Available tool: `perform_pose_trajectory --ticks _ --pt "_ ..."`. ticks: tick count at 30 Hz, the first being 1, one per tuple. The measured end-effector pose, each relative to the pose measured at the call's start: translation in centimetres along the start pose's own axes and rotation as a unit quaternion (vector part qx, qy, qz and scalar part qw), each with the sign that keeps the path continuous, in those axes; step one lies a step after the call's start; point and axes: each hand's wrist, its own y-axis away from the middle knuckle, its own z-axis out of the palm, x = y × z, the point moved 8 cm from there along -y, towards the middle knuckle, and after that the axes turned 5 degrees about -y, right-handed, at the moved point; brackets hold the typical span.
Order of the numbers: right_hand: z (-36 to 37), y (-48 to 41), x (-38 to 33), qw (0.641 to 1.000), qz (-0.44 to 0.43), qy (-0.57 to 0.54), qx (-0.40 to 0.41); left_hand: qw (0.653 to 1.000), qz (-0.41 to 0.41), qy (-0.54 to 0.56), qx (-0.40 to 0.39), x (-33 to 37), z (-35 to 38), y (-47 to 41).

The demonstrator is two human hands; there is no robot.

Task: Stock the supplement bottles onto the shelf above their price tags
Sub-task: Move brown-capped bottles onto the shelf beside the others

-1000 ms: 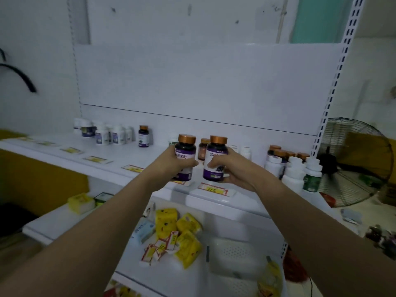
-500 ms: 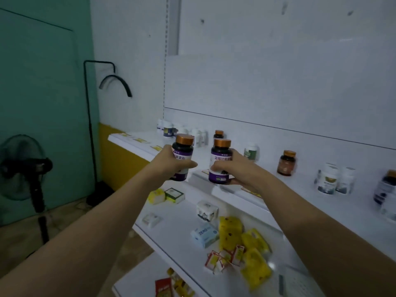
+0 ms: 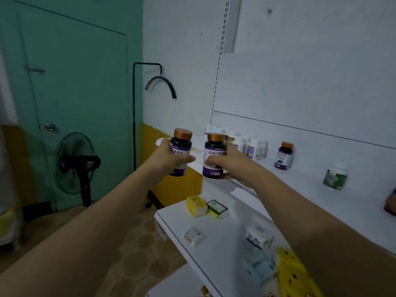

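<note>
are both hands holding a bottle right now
Yes, the left hand grips one copper-capped bottle and the right hand grips another.

green door (image 3: 70, 103) at left, shut | black pedestal fan (image 3: 75, 163) standing before it | black curved hook (image 3: 160, 84) on white wall | lower shelf (image 3: 214, 249): yellow box (image 3: 196, 205) touching green-and-white box (image 3: 217, 209); small white packet (image 3: 194, 235) nearer the edge; yellow packets (image 3: 293, 273) at right

Brown bottle (image 3: 390, 203) cut at right edge
</note>
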Motion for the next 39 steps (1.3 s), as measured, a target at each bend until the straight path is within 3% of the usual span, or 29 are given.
perform_pose_trajectory --ticks 12,19,25,32,35,39 --pt "5.6 -19.7 0.2 0.999 -0.017 -0.011 -0.041 0.999 -0.006 -0.012 0.03 -5.9 -7.5 -14.6" --pt "0.2 -26.4 0.8 0.999 0.0 0.005 0.048 0.999 0.012 -0.008 -0.031 -6.0 -5.1 -25.2" --pt "-10.0 -21.0 2.6 0.978 0.026 0.064 0.198 0.976 0.086 0.021 -0.199 -2.6 7.7 -29.2" --pt "-18.5 -8.4 3.4 0.911 0.123 0.108 0.378 0.911 0.146 0.07 -0.38 3.3 21.0 -24.1" --pt "-20.8 -4.8 4.5 0.881 0.166 0.119 0.426 0.892 0.135 0.073 -0.425 3.8 24.8 -22.4" --pt "-23.5 -2.7 6.8 0.855 0.19 0.107 0.47 0.905 0.115 0.024 -0.408 2.8 28.2 -22.0"
